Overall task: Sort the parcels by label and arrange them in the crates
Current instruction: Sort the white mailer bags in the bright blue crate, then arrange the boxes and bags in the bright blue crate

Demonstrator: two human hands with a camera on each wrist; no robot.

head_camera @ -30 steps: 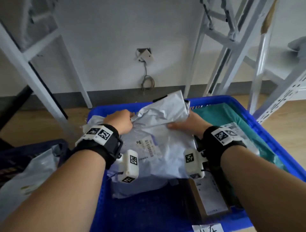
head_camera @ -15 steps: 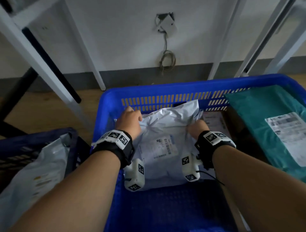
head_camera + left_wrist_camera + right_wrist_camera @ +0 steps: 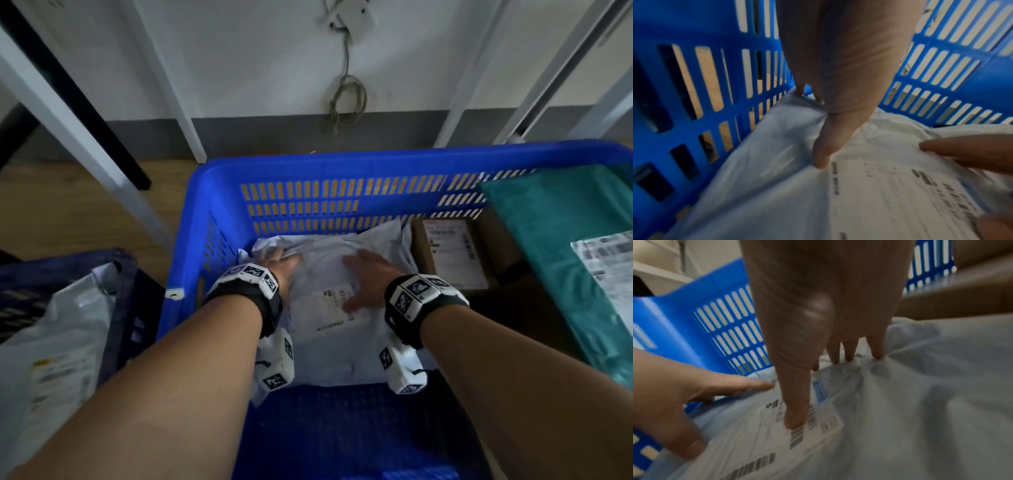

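Note:
A white plastic parcel bag with a printed label lies flat on the floor of the bright blue crate, against its far left corner. My left hand presses its straight fingers on the bag's far left corner. Flat on the bag beside the label rests my right hand, fingers straight, thumb on the label's barcode. Both hands are open; neither grips the bag.
A brown cardboard box with a label lies in the crate right of the bag. A teal parcel bag leans over the crate's right side. A dark crate at left holds another white bag. White shelf legs stand behind.
The white bag went from held up and gripped by both hands to lying flat in the crate's far left corner. Both hands let go and now press it down.

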